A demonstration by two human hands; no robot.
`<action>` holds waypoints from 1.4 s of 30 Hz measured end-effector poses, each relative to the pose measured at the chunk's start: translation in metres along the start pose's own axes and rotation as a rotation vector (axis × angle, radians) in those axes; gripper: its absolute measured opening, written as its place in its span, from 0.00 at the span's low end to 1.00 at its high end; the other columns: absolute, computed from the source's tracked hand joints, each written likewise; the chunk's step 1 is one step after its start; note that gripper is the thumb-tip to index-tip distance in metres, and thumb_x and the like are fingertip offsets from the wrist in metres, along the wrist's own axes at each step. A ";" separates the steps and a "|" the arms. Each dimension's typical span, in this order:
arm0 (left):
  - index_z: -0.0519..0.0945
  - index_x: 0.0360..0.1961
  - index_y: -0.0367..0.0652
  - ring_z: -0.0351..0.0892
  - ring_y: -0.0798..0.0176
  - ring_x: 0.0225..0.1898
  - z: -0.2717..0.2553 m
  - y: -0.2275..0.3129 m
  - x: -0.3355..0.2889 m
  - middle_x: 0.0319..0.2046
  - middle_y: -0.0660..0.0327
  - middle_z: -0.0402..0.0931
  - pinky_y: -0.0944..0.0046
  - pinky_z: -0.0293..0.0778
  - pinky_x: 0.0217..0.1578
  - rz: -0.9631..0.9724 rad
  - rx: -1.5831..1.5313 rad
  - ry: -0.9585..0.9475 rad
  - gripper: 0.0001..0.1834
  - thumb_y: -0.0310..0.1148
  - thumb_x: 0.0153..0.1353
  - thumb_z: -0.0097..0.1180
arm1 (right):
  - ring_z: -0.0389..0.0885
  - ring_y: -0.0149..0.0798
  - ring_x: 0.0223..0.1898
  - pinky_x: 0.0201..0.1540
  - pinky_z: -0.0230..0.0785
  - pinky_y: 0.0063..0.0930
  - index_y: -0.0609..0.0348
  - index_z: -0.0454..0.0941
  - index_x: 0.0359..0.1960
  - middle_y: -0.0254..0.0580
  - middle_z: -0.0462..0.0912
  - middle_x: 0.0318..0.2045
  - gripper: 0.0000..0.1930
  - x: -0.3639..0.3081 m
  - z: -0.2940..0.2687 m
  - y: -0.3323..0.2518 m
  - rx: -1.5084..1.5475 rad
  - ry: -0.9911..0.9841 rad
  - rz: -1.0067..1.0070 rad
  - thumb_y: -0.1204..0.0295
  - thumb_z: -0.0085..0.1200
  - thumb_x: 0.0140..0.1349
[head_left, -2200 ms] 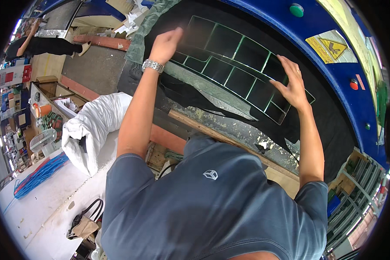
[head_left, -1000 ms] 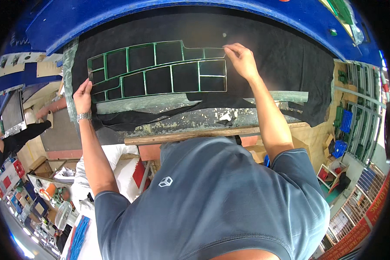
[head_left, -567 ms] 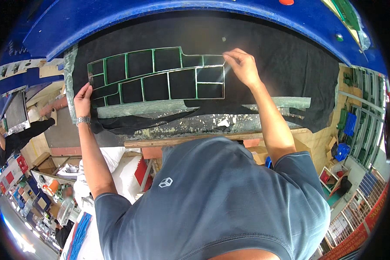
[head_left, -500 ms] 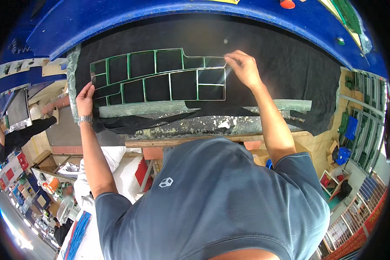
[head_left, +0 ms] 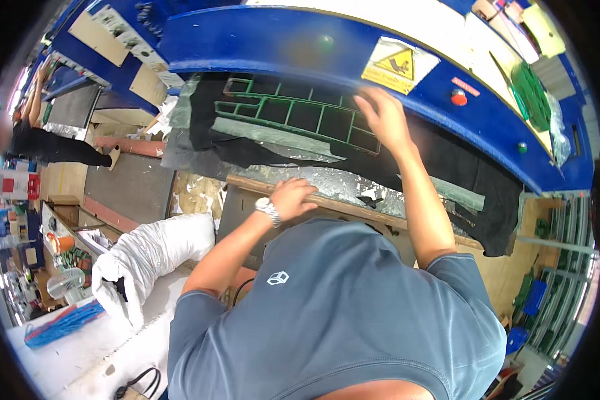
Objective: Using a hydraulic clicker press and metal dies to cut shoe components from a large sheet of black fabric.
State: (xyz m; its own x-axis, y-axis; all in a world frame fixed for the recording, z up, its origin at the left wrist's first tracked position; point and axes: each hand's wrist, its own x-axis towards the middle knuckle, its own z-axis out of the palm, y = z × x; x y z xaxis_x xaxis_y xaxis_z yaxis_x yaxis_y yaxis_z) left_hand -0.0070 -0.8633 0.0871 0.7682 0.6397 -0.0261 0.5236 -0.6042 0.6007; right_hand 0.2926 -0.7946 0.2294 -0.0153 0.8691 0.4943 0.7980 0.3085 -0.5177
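A green-edged cutting die (head_left: 289, 113), a long metal frame divided into several cells, lies on black sheet material (head_left: 460, 170). Its far edge is partly hidden by the blue machine beam. My right hand (head_left: 385, 121) is raised over the die's right end, close to the beam, with loosely bent fingers and nothing visible in them. Near the front wooden edge (head_left: 327, 202) of the worktop, my left hand (head_left: 292, 200) is spread, holding nothing. A grey-green strip (head_left: 273, 137) lies along the near side of the die.
The blue beam (head_left: 267, 43) spans the far side, bearing a yellow warning label (head_left: 397, 63) and a red button (head_left: 459, 98). A white bundle (head_left: 157, 250) lies at my left. Another person (head_left: 60, 150) is farther left. Racks stand at the right.
Both hands have left the die. My left hand moved back to the front edge; my right is now beside the beam. The view has turned, and the beam now covers the die's far part.
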 end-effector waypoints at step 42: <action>0.86 0.53 0.49 0.72 0.43 0.62 -0.032 -0.022 0.090 0.56 0.51 0.77 0.42 0.71 0.62 -0.147 0.303 0.214 0.17 0.29 0.63 0.58 | 0.83 0.62 0.50 0.54 0.77 0.51 0.64 0.85 0.41 0.57 0.85 0.44 0.19 -0.168 -0.010 0.026 -0.431 -0.258 0.465 0.73 0.79 0.48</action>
State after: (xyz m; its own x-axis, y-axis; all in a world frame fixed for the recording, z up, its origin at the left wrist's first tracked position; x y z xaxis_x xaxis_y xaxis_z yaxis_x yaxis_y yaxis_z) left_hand 0.0388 -0.7775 0.0971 0.5997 0.7948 0.0925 0.7315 -0.5914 0.3394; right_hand 0.3214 -0.9361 0.1401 0.2869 0.9548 0.0778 0.9240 -0.2544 -0.2853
